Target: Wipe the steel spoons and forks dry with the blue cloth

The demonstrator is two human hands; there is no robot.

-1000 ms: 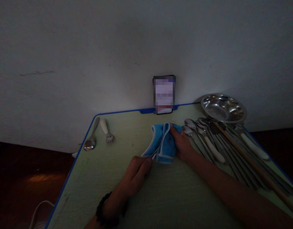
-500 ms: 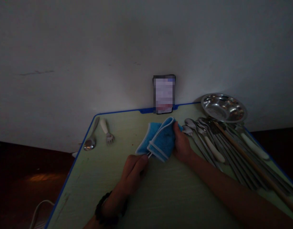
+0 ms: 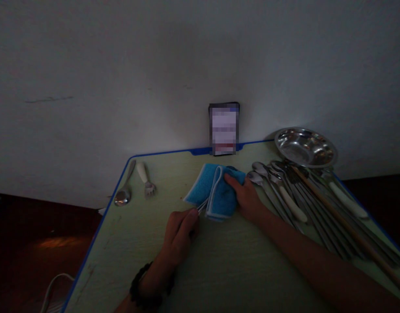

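My left hand [image 3: 182, 232] is closed around the end of a thin, shiny metal utensil [image 3: 202, 206]. The other end of that utensil runs into a folded blue cloth [image 3: 224, 198] with pale edging, so its kind cannot be told. My right hand [image 3: 248, 198] grips the cloth from the right, thumb on top of the fold, fingers hidden behind it. Both hands are held above the pale green table [image 3: 148, 243]. Just right of my right hand lie several spoons [image 3: 260, 166] and other cutlery.
At the table's left rest a spoon [image 3: 122, 197] and a white-handled fork [image 3: 144, 174]. A steel bowl [image 3: 306, 148] stands at the back right, behind a spread of cutlery with a wooden stick [image 3: 333, 206]. A phone [image 3: 224, 128] leans against the wall [image 3: 121, 78].
My right hand has shifted slightly left over the cloth, its thumb now across the fold. The cloth has changed shape, and more of the metal utensil shows between it and my left hand.
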